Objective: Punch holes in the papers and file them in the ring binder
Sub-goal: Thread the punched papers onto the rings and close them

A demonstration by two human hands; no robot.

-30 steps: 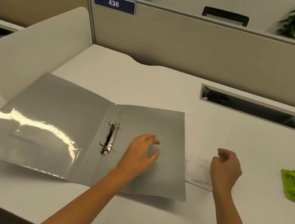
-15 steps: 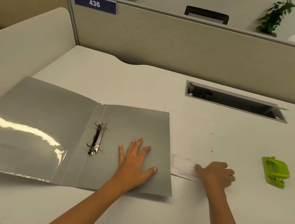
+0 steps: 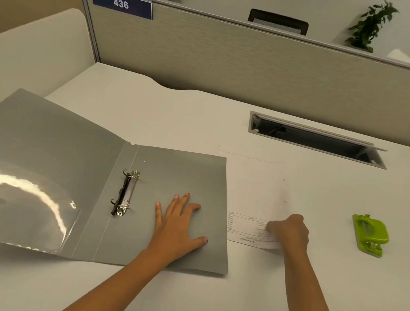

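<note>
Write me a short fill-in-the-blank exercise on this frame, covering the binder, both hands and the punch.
1. The ring binder lies ___ on the desk, with the left hand flat on it.
2. The right hand, fingers curled, rests on the ___ beside the binder.
3. The hole punch, further right, is ___ in colour.
4. The partition sign reads ___.
Missing words: open; paper; green; 436.

The ring binder (image 3: 66, 162) is matt grey plastic with a glossy clear pocket (image 3: 21, 198) and shiny metal rings (image 3: 124, 194). The hole punch (image 3: 369, 235) looks like smooth green plastic, the tabletop (image 3: 203, 123) matt white.
</note>
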